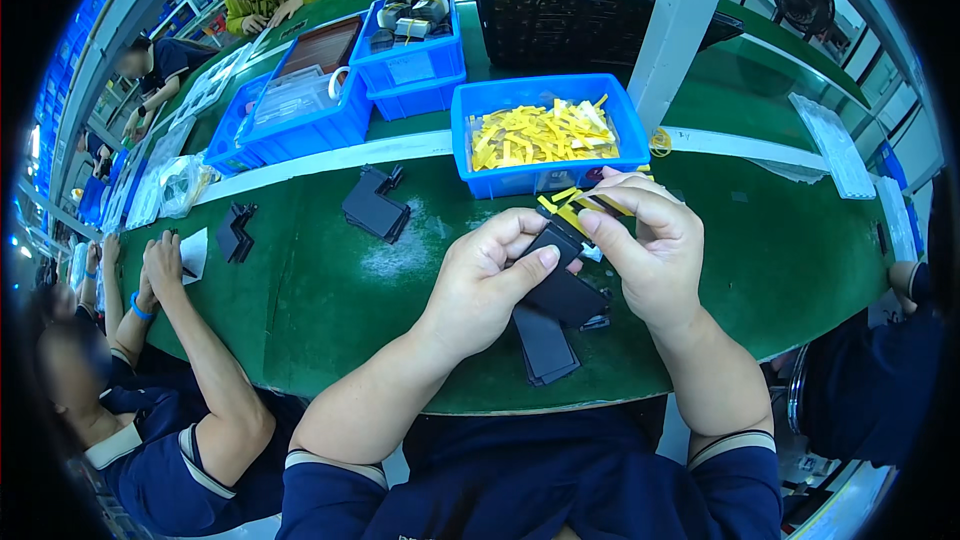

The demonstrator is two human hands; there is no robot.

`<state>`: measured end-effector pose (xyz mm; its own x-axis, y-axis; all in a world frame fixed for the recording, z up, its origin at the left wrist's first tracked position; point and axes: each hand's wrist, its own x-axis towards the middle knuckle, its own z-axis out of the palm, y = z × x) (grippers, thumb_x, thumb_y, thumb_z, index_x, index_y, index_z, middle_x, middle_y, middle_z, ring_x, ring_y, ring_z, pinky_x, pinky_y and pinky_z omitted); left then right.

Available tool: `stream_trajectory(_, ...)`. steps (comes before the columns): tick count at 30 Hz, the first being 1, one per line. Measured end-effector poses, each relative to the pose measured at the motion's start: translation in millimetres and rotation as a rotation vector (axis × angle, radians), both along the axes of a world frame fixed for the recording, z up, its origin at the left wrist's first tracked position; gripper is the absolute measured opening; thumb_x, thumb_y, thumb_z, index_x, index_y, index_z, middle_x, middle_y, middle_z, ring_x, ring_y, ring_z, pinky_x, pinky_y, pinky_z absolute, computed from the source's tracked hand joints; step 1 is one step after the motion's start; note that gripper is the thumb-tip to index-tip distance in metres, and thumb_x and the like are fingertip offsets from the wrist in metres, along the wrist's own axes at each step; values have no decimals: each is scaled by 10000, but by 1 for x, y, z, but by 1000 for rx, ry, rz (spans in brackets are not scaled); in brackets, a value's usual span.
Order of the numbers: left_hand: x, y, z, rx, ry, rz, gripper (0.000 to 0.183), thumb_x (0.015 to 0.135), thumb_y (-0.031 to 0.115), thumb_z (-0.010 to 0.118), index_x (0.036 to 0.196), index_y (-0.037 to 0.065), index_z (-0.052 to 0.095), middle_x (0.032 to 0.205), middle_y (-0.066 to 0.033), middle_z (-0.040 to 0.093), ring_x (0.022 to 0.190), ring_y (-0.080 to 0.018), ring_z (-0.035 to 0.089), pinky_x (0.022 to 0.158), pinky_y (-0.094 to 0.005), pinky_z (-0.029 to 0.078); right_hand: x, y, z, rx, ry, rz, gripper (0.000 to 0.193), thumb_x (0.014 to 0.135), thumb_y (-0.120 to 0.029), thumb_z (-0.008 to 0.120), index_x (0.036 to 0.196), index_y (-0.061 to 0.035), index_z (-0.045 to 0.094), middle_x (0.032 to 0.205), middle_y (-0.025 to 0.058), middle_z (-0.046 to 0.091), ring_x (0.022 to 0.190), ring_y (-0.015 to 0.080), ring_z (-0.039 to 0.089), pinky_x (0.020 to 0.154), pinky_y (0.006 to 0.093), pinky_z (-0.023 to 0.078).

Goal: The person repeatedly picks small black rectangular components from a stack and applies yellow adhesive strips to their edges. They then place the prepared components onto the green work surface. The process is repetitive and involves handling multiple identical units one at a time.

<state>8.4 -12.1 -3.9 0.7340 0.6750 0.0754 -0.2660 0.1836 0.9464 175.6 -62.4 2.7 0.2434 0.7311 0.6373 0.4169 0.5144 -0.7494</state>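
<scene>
My left hand grips a flat black plastic piece, thumb on top, tilted above the table. At the piece's upper end, the thumb and fingers of my right hand pinch a narrow yellow strip. More yellow strips show between the two hands; whether they are stuck to the piece I cannot make out. Under my hands lies a loose pile of similar black pieces, partly covered. Just beyond stands a blue bin holding many yellow strips.
Stacked black pieces lie left of my hands, with others farther left. Blue crates stand at the back left. A pale post rises behind the bin. A co-worker's hands work at the left.
</scene>
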Motion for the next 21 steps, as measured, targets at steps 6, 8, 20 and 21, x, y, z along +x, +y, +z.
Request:
stream_trajectory(6, 0, 2, -2, -29, -34, -10, 208, 904, 65, 527, 1094, -15, 501, 981, -90, 623, 895, -108, 592, 796, -254, 486, -2, -1, 4, -39, -6, 32, 154, 717, 18, 666, 869, 44, 662, 829, 114, 631, 773, 180, 598, 691, 285, 485)
stream_trajectory(8, 1, 0, 0, -29, -42, 9, 181, 897, 62, 533, 1068, 6, 513, 964, -98, 630, 886, -140, 617, 803, -280, 501, -4, -3, 6, -64, 5, 38, 151, 723, 24, 659, 872, 49, 660, 835, 115, 625, 769, 169, 598, 649, 271, 497)
stream_trajectory(20, 1, 1, 0, -24, -37, 18, 160, 890, 55, 542, 1046, 26, 524, 945, -100, 638, 884, -153, 627, 810, -294, 505, -4, -1, 5, -38, -31, 0, 139, 719, 21, 658, 856, 43, 667, 807, 113, 630, 718, 172, 603, 651, 279, 492)
stream_trajectory(21, 1, 1, 0, -20, -34, 21, 160, 890, 57, 542, 1046, 26, 524, 944, -100, 638, 882, -153, 627, 810, -294, 504, -4, 0, 4, -30, -42, -10, 136, 715, 21, 659, 850, 39, 668, 792, 109, 633, 713, 175, 603, 668, 287, 486)
